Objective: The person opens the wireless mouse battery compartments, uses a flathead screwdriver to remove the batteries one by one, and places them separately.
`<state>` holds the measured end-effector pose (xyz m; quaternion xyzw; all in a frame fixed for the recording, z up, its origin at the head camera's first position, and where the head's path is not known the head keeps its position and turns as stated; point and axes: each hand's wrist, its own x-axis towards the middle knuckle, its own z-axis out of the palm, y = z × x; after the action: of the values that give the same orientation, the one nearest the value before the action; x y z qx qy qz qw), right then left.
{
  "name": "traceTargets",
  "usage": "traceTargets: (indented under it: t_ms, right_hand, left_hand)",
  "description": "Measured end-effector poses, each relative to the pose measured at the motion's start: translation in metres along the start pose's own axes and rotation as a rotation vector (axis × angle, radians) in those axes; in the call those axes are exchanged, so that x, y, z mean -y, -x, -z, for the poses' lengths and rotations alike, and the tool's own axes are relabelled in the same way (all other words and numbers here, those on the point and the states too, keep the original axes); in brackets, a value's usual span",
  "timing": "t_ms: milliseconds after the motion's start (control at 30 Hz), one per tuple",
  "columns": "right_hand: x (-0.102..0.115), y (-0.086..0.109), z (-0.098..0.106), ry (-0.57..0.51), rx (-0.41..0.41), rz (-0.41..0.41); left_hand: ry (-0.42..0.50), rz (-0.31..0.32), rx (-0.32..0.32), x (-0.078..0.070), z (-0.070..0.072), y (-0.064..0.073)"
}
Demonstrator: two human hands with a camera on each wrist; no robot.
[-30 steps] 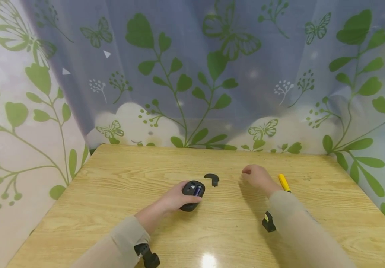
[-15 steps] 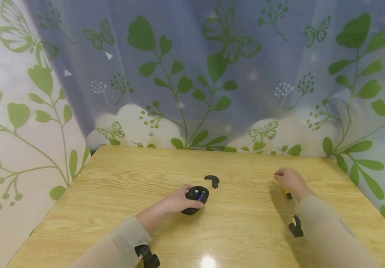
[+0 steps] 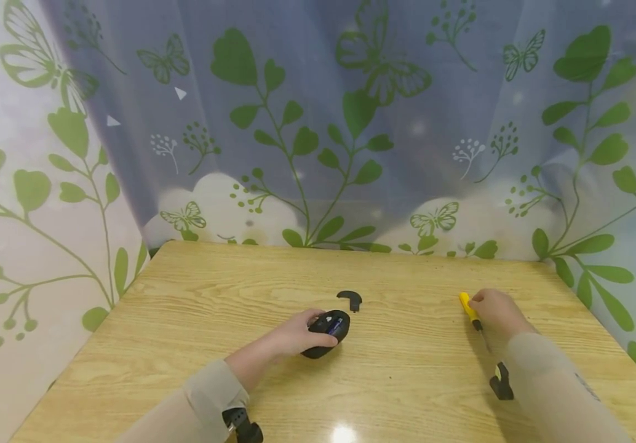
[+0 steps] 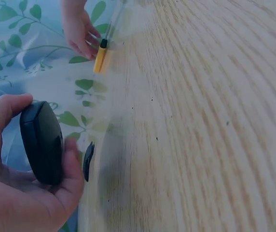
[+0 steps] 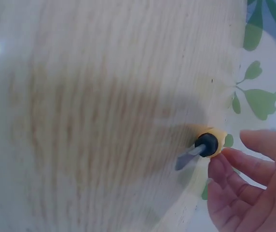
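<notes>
My left hand (image 3: pixel 291 335) grips a black computer mouse (image 3: pixel 342 334), underside up and tilted. A blue battery (image 3: pixel 335 326) lies in its uncovered compartment. In the left wrist view, thumb and fingers hold the mouse (image 4: pixel 42 140) by its edges, above the tabletop. The loose black battery cover (image 3: pixel 354 298) lies on the table just beyond it. At the right, my right hand (image 3: pixel 499 312) is beside a screwdriver (image 3: pixel 465 303) with a yellow handle. In the right wrist view the fingertips touch or nearly touch the screwdriver's handle (image 5: pixel 218 135), while the thumb stands apart from it.
The wooden table (image 3: pixel 229 277) runs back to a curtain (image 3: pixel 307 123) printed with leaves and butterflies. Black straps with small devices sit at both wrists, such as the left wrist device (image 3: pixel 246 427).
My right hand has moved right to the screwdriver, passing over its handle and then drawing back to its right side. The left hand has shifted slightly right with the mouse, which is tilted more.
</notes>
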<state>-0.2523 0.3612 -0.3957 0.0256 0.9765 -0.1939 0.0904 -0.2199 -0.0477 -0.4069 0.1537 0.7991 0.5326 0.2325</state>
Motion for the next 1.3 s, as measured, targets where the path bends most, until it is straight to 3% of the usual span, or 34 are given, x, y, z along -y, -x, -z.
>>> traceTargets:
  t_ms: [433, 567, 800, 1100, 1300]
  right_hand:
    - [-0.006, 0.000, -0.007, 0.006, -0.005, 0.022]
    - [-0.008, 0.000, -0.007, -0.097, 0.006, 0.022]
    - [-0.003, 0.005, 0.000, -0.258, 0.027, 0.037]
    - [-0.001, 0.008, 0.002, -0.522, 0.027, 0.036]
    - [0.003, 0.015, 0.001, -0.555, -0.002, 0.049]
  left_hand:
    - [-0.004, 0.014, 0.003, -0.004, -0.004, 0.002]
    - [-0.027, -0.013, -0.039, -0.003, -0.006, 0.001]
    - [-0.173, -0.103, -0.112, -0.005, -0.010, 0.000]
    - [-0.216, -0.168, -0.088, -0.005, -0.013, -0.002]
    - [-0.197, -0.204, -0.061, -0.008, -0.015, -0.001]
